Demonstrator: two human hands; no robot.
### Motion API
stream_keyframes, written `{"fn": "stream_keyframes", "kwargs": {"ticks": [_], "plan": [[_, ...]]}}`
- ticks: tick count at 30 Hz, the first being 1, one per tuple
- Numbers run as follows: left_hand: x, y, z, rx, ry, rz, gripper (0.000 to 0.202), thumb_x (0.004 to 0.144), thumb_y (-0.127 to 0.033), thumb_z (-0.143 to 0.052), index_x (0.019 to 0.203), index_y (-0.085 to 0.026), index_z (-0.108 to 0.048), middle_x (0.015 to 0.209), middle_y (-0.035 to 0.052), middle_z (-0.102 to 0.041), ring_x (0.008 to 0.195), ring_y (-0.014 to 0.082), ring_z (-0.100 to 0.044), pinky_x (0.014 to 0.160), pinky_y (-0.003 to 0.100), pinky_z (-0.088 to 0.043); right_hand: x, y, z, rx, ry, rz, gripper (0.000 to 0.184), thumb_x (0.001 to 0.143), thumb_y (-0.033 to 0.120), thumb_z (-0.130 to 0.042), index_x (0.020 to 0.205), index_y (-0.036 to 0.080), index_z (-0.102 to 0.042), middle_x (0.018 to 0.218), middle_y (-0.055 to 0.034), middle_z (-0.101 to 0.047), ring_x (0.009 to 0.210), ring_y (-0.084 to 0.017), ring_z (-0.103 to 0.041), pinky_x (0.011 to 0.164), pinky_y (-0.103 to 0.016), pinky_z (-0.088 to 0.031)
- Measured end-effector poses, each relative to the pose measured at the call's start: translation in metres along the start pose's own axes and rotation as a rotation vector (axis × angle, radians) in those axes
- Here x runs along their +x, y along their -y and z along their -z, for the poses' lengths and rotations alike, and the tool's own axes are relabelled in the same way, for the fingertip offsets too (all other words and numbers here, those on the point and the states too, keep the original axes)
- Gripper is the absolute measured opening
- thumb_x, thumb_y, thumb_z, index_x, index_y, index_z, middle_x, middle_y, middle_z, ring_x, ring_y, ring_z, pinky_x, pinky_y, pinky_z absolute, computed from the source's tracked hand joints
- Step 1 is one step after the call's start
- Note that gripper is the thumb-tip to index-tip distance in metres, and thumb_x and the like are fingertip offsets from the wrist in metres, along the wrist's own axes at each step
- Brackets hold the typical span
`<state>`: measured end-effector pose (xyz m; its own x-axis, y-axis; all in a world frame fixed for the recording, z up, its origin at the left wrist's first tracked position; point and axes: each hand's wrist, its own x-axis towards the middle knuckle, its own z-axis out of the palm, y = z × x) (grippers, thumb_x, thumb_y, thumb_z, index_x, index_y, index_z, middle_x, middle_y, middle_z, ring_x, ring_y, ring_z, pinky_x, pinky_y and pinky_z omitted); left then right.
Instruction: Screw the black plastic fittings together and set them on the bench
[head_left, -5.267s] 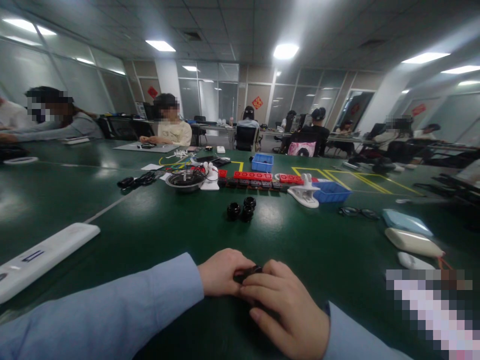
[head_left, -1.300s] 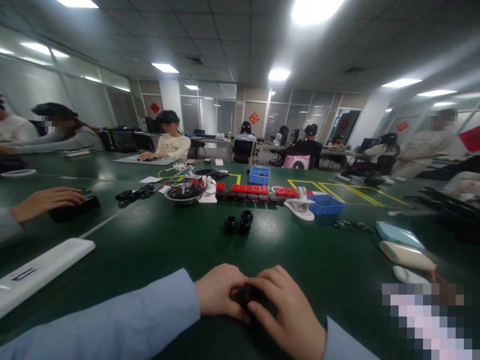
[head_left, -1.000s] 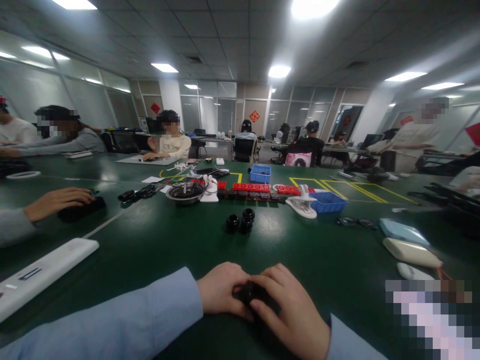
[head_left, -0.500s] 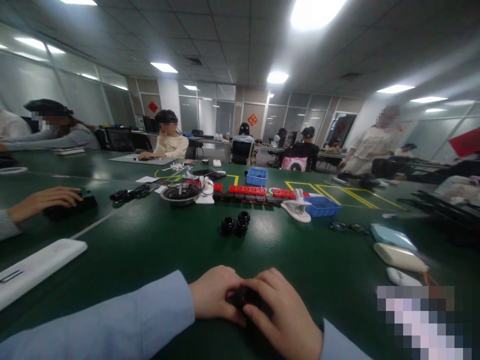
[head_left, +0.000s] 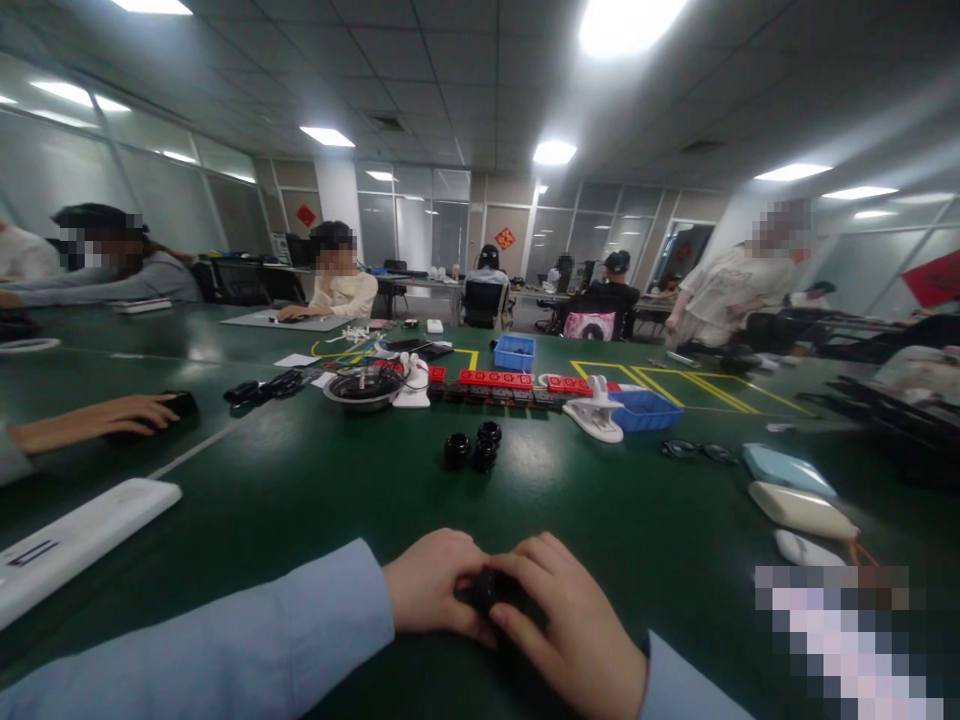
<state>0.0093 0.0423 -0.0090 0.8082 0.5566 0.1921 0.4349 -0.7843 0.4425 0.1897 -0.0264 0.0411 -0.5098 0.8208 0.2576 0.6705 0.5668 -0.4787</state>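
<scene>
A small dark round part (head_left: 486,590), mostly hidden by fingers, is between my two hands near the front of the green table. My left hand (head_left: 435,582) closes on its left side with thumb and fingers. From the right, my right hand (head_left: 574,625) grips the same part, thumb below and fingertips above. Its exact kind cannot be made out. Beyond my hands, three glossy black ridged round fittings (head_left: 486,455) stand in a tight cluster on the table, touched by neither hand.
Farther back are a metal bowl of black cable (head_left: 352,400), red blocks (head_left: 495,380), a white clamp (head_left: 596,415) and blue bins (head_left: 645,410). Glasses (head_left: 697,453) and cases lie right. At left, another person's hand (head_left: 112,420) rests on a black object near a white bar (head_left: 90,540).
My hands keep nearly the same place, with the dark part slightly more exposed between them. The other person's hand at left has flattened over the black object. A standing person at right has shifted.
</scene>
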Motion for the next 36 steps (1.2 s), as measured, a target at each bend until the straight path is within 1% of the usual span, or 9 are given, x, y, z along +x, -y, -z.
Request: {"fn": "stream_keyframes", "kwargs": {"ticks": [5,9,14,18,23,31,36], "plan": [[0.0002,-0.0023,0.0029,-0.029,0.012,0.003,0.041,0.065,-0.052,-0.067,0.06,-0.017,-0.046,0.055,-0.0065,-0.04,0.054,0.0099,-0.039,0.052,0.022,-0.024,0.0006,-0.0002,0.0008,0.005,0.011,-0.004,0.023,0.08,0.018,-0.057,0.103,0.019,-0.058,0.092,-0.0057,-0.056,0.085,-0.02,-0.049,0.073,-0.034,-0.042],[-0.0004,-0.001,0.0016,-0.049,0.004,-0.003,0.04,0.066,-0.053,-0.066,0.062,-0.017,-0.048,0.056,-0.0061,-0.041,0.055,0.0103,-0.039,0.053,0.022,-0.024,0.0021,0.0005,0.0024,0.012,0.03,-0.023,0.023,0.081,0.017,-0.056,0.103,0.019,-0.058,0.092,-0.0063,-0.056,0.086,-0.021,-0.049,0.074,-0.035,-0.043],[-0.0009,0.0019,-0.0019,-0.012,0.001,-0.009,0.041,0.065,-0.053,-0.067,0.061,-0.017,-0.048,0.056,-0.0061,-0.041,0.054,0.0101,-0.039,0.051,0.023,-0.022,0.0022,0.0008,0.0024,0.012,0.042,-0.027,0.024,0.08,0.016,-0.056,0.104,0.018,-0.057,0.093,-0.0064,-0.056,0.086,-0.021,-0.049,0.074,-0.035,-0.043],[-0.0002,-0.0003,0.0004,0.001,-0.006,-0.007,0.041,0.064,-0.051,-0.069,0.06,-0.016,-0.047,0.055,-0.0066,-0.041,0.054,0.0097,-0.039,0.051,0.022,-0.023,0.0012,-0.0001,0.0012,0.011,0.034,-0.021,0.024,0.081,0.018,-0.057,0.104,0.018,-0.057,0.093,-0.0059,-0.056,0.086,-0.02,-0.05,0.074,-0.035,-0.043],[0.0005,-0.0031,0.0032,-0.001,0.018,-0.001,0.038,0.063,-0.05,-0.07,0.064,-0.017,-0.05,0.056,-0.0068,-0.041,0.054,0.0096,-0.04,0.051,0.023,-0.024,0.0003,-0.0002,0.0006,0.017,0.026,-0.032,0.023,0.08,0.018,-0.057,0.104,0.019,-0.057,0.092,-0.0053,-0.056,0.085,-0.02,-0.05,0.074,-0.034,-0.043],[0.0,-0.0038,0.0037,0.008,0.018,0.009,0.041,0.064,-0.051,-0.069,0.061,-0.017,-0.047,0.055,-0.0068,-0.04,0.053,0.0094,-0.039,0.05,0.023,-0.025,0.0012,0.0002,0.0005,0.017,0.015,-0.011,0.022,0.08,0.018,-0.056,0.102,0.02,-0.058,0.091,-0.0052,-0.057,0.084,-0.02,-0.051,0.073,-0.033,-0.044],[0.0005,-0.001,0.0014,0.032,0.004,-0.006,0.045,0.061,-0.053,-0.07,0.056,-0.016,-0.043,0.053,-0.007,-0.038,0.051,0.0091,-0.037,0.049,0.023,-0.024,0.0016,0.0012,0.0012,0.015,0.029,-0.03,0.026,0.08,0.017,-0.056,0.105,0.019,-0.056,0.093,-0.0062,-0.057,0.085,-0.021,-0.052,0.074,-0.035,-0.045]]}}
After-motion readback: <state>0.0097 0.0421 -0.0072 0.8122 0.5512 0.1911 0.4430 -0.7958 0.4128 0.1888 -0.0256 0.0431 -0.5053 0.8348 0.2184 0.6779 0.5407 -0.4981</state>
